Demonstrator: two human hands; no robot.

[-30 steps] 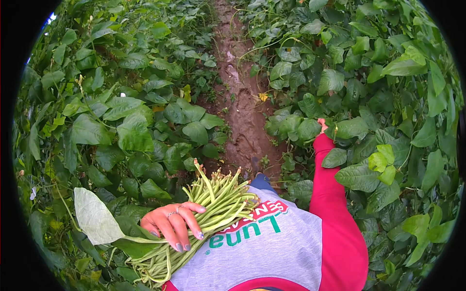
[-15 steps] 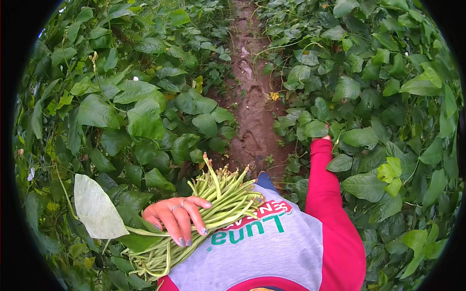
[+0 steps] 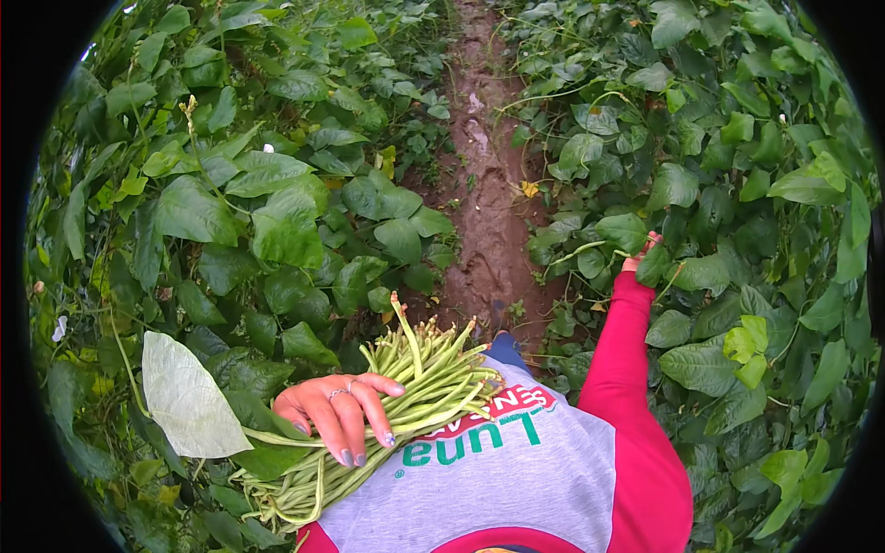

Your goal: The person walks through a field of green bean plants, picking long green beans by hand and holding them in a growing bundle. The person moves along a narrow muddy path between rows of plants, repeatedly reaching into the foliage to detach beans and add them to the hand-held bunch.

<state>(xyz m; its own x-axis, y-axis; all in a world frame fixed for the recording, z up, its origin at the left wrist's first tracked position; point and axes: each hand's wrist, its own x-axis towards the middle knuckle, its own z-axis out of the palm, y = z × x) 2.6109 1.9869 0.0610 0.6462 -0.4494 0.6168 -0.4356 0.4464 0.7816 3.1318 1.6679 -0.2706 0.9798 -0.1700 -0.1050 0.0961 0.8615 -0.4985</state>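
Observation:
A thick bundle of long green beans [image 3: 433,369] lies slantwise across my front, tips toward the path. My left hand [image 3: 336,410], with rings on it, is closed over the bundle and presses it against my body. A large pale leaf [image 3: 189,396], its underside showing, and its stem lie beside that hand. My right arm, in a red sleeve, stretches forward into the plants on the right. Leaves partly cover my right hand [image 3: 634,263]; a few fingertips show, but their grip is hidden. A slender pale-green bean or stem [image 3: 579,250] runs out left of the leaf beside it.
Dense leafy bean vines stand on the left [image 3: 277,230] and on the right [image 3: 719,359]. Between them runs a narrow, muddy brown path [image 3: 489,212]. A yellow fallen leaf [image 3: 529,188] lies at its right edge. Thin vines and stems cross among the leaves.
My right hand has shifted a little right and forward among the leaves, and more of its fingers show. The slender bean or stem now shows beside it. My left hand keeps its hold.

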